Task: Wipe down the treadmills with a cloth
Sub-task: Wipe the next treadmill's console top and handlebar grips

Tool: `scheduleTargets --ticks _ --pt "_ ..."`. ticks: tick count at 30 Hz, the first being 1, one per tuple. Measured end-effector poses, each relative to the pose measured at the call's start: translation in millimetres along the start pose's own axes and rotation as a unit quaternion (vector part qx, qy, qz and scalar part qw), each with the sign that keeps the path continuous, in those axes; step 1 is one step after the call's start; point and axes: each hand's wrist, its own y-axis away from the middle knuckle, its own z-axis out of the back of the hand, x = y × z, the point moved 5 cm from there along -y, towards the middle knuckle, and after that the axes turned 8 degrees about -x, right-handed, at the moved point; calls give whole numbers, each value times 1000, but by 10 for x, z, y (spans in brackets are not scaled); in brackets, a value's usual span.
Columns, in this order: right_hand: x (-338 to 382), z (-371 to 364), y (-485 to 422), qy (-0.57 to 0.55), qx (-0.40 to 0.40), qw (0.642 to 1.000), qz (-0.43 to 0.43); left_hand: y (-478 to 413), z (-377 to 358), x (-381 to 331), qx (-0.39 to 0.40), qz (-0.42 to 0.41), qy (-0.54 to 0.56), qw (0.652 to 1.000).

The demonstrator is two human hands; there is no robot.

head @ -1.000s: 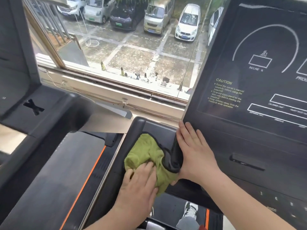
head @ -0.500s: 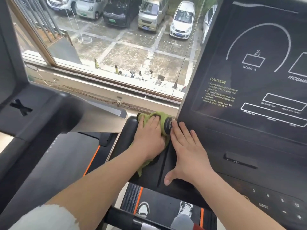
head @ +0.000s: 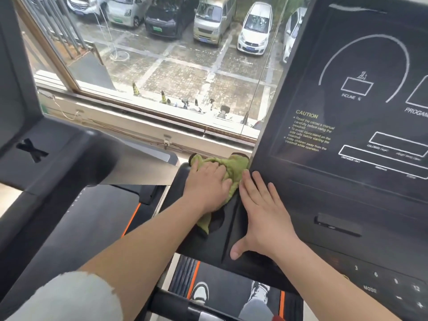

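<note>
- A pale sleeve [head: 69, 297] covered the left upper arm at the bottom edge.
- Two shoes [head: 200, 293] stood on the belt [head: 231, 281], which had orange side stripes.
- The right hand [head: 261, 216] lay palm down on the black tray [head: 208, 242] beside the console [head: 347, 181], fingers straight and slightly fanned, thumb stuck out to the left; it held nothing.
- The left hand [head: 209, 184] pressed palm down on the cloth [head: 234, 167], fingers close together and laid across it, thumb at its far left corner. I could not tell whether the fingertips dug into the fabric.
- The green cloth sat bunched at the tray's far end, just left of the console's lower corner. Its long axis ran near to far along the tray, a narrow tail pointing back toward the person from under the left wrist.
- The console's dark panel showed white outlines and a yellow CAUTION notice.
- A second treadmill [head: 58, 158] stood to the left.
- Beyond the tray ran a window sill [head: 139, 130], and through the glass, parked cars [head: 254, 26] on a paved lot.
</note>
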Motion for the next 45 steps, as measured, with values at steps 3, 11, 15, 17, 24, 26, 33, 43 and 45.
scheduleTargets --ticks 3,11,15,17,24,26,33,43,45 --pt "-25 -10 1 -5 -7 1000 0 470 -48 -122 14 10 22 1000" --pt "-27 -3 -32 -22 4 1000 -4 675 -22 73 18 -29 2 999" --pt "2 39 54 -23 -14 1000 -14 113 -59 71 14 1 -2 1000" --pt "-4 8 140 -36 -24 999 -33 209 -62 -4 11 13 -15 1000" --pt "-8 -109 219 -70 -14 996 -55 1176 -142 53 -43 -20 64 997" --pt "3 -109 200 -67 -6 996 -58 972 -105 113 -17 -32 39 999" --pt "-34 -127 210 -70 3 995 -70 -67 -35 67 35 10 9 999" --pt "-79 -187 196 -100 -10 993 -68 1063 -31 -233 -116 -48 219 968" --pt "-98 -180 206 -116 -14 991 -58 1181 56 -286 -113 -64 215 968"
